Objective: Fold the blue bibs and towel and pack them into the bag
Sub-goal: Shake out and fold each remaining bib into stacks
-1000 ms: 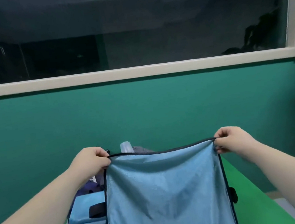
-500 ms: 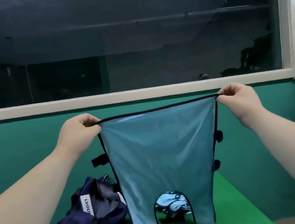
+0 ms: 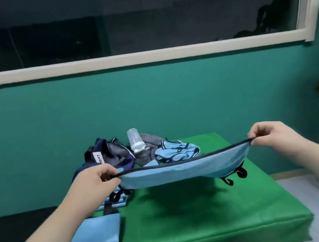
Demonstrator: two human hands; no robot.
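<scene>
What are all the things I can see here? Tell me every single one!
held bib: 1, light blue with dark trim, stretched in the air above the table
crumpled bibs: a heap, count unclear, light blue, back of the table
folded bibs: small stack, light blue, below the left hand, partly hidden
folded cloth: 1, light blue, front left of the table
bag: 1, navy, back left of the table
bottle: 1, clear, tilted, between bag and heap
grey cloth: 1, grey, by the bottle
table: 1, green cover
window: 1, dark, pale frame, in the teal wall
left hand: pinches the bib's left corner
right hand: pinches the bib's right corner
</scene>
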